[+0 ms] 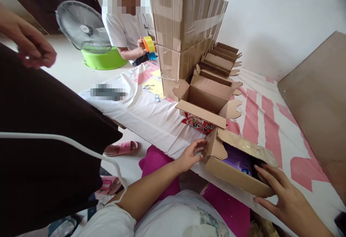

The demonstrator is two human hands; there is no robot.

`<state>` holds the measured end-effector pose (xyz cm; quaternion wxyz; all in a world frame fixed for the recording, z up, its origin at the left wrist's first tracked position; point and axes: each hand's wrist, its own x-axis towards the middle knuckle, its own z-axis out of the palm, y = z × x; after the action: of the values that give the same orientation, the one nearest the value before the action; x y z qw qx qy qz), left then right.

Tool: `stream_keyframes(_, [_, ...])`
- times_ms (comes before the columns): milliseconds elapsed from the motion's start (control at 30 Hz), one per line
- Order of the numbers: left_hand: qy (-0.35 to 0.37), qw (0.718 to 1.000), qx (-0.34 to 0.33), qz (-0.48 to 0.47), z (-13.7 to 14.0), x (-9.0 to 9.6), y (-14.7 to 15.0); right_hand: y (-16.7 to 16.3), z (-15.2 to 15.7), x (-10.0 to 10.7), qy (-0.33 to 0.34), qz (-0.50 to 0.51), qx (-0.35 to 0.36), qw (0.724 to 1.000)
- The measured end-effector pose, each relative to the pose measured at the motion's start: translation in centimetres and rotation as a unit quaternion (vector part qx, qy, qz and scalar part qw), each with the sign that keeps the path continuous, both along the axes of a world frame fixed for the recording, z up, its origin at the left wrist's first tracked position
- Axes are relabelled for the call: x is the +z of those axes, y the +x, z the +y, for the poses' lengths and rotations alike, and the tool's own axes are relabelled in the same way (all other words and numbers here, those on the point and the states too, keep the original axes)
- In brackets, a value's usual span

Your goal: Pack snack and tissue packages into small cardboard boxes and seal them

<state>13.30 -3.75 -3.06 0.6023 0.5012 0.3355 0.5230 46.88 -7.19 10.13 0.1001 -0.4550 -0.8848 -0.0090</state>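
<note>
An open cardboard box lies at the near edge of the bed-like surface, with a shiny purple package inside it. My left hand is at the box's left end, fingers bent and apart, close to the side flap; whether the fingertips touch it I cannot tell. Around the right end of the box is my right hand, its thumb at the front wall and its fingers over the top opening. Just behind, another open box stands beside a red printed packet, partly hidden beneath it.
Several open boxes line up behind, next to a tall stack of taped cartons. Across the surface a person holds a yellow tape roll. Another person's hand hangs at left, near a white cable. A large cardboard panel leans right.
</note>
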Motion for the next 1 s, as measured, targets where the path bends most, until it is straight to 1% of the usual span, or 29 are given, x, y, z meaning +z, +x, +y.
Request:
stream_keyframes(67, [-0.011, 0.999, 0.032, 0.026, 0.3, -0.2, 0.4, -0.1, -0.5, -0.5, -0.005, 0.007, -0.006, 1.0])
stream_keyframes(133, [-0.005, 0.994, 0.067, 0.089, 0.5, -0.2, 0.7, -0.1, -0.9, -0.8, -0.015, 0.019, -0.016, 1.0])
stream_keyframes(267, [0.056, 0.963, 0.104, 0.242, 1.2, 0.4, 1.2, -0.2, -1.4, -1.1, -0.026, 0.057, -0.028, 0.998])
stream_keyframes(367, [0.055, 0.946, 0.124, 0.294, 1.5, 0.7, 1.4, -0.3, -1.7, -1.3, -0.026, 0.081, -0.035, 0.996])
stream_keyframes(533, [0.042, 0.939, 0.143, 0.311, 1.8, 1.0, 1.4, -0.4, -2.1, -1.9, -0.007, 0.108, -0.035, 0.993])
stream_keyframes(700, [0.052, 0.949, 0.115, 0.289, 2.0, 1.1, 1.0, -0.5, -2.1, -2.3, 0.001, 0.138, -0.034, 0.99])
stream_keyframes(867, [0.047, 0.949, 0.131, 0.284, 1.8, 1.3, 0.9, -0.4, -1.9, -2.5, -0.001, 0.143, -0.039, 0.989])
stream_keyframes(1000, [0.036, 0.955, 0.119, 0.269, 1.8, 1.3, 1.0, -0.4, -1.8, -2.7, 0.004, 0.141, -0.043, 0.989])
